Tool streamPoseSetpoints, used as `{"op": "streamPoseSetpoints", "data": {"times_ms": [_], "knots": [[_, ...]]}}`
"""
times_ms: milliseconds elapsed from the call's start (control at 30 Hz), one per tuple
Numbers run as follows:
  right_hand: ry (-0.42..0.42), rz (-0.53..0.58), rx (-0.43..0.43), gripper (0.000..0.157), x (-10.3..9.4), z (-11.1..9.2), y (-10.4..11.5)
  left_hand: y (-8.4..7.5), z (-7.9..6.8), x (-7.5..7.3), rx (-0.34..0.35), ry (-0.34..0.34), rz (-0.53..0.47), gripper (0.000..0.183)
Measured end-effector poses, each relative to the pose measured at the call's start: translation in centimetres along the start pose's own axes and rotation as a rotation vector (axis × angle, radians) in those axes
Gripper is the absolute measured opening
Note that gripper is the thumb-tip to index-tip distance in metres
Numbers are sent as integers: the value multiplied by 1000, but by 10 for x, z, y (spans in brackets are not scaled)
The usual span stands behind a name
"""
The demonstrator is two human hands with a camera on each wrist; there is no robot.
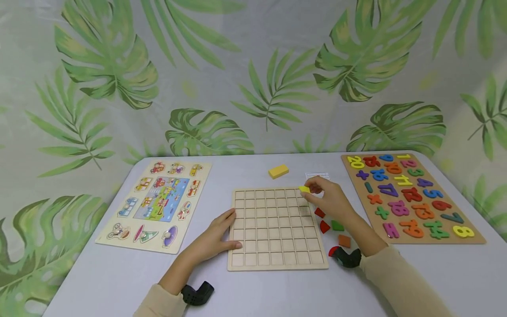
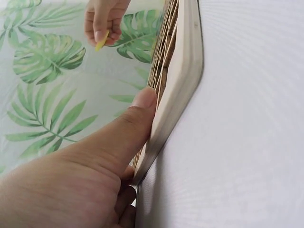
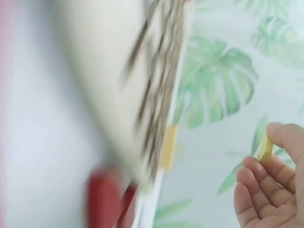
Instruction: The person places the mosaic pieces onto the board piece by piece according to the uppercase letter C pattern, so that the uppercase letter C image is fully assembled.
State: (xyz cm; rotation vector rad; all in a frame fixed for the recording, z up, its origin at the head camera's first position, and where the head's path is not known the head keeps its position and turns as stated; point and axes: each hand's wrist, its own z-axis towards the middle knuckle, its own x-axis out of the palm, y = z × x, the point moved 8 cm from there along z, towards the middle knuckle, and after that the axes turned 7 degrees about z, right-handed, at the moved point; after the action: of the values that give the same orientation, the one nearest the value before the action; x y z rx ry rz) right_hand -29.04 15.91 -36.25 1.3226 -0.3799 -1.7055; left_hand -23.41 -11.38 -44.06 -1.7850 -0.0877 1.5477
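A square wooden grid board (image 1: 276, 229) lies flat on the white table between the two hands. Along its left edge rests my left hand (image 1: 214, 233), the thumb on the rim and the fingers farther up that side. In the left wrist view the thumb (image 2: 128, 126) presses the pale board edge (image 2: 183, 71). Over the board's far right corner, my right hand (image 1: 326, 196) pinches a small yellow piece (image 1: 304, 189) between thumb and fingers. The right wrist view shows the yellow piece (image 3: 266, 148) at the tips, with the other fingers loosely curled.
Beside the board's right edge lie red pieces (image 1: 325, 226), a green piece (image 1: 338, 225) and an orange square (image 1: 344, 241). A yellow block (image 1: 278, 171) and a white card (image 1: 317, 175) sit behind it. A picture puzzle (image 1: 182, 237) is left, a number board (image 1: 376, 220) right.
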Motion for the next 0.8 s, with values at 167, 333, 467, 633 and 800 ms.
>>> {"op": "streamPoseSetpoints", "data": {"times_ms": [167,333,467,633,800], "knots": [[-1,69,-83,22,21,11,25,0,1,1,3,0,4,89],[10,149,-70,22,45,23,33,-1,1,1,1,-1,11,89],[52,191,-9,21,67,28,29,-1,1,0,-1,-1,8,89],[117,180,64,18,89,29,14,-1,1,-1,1,-11,19,89],[172,157,125,17,102,28,-2,0,0,0,1,-12,26,88]]}}
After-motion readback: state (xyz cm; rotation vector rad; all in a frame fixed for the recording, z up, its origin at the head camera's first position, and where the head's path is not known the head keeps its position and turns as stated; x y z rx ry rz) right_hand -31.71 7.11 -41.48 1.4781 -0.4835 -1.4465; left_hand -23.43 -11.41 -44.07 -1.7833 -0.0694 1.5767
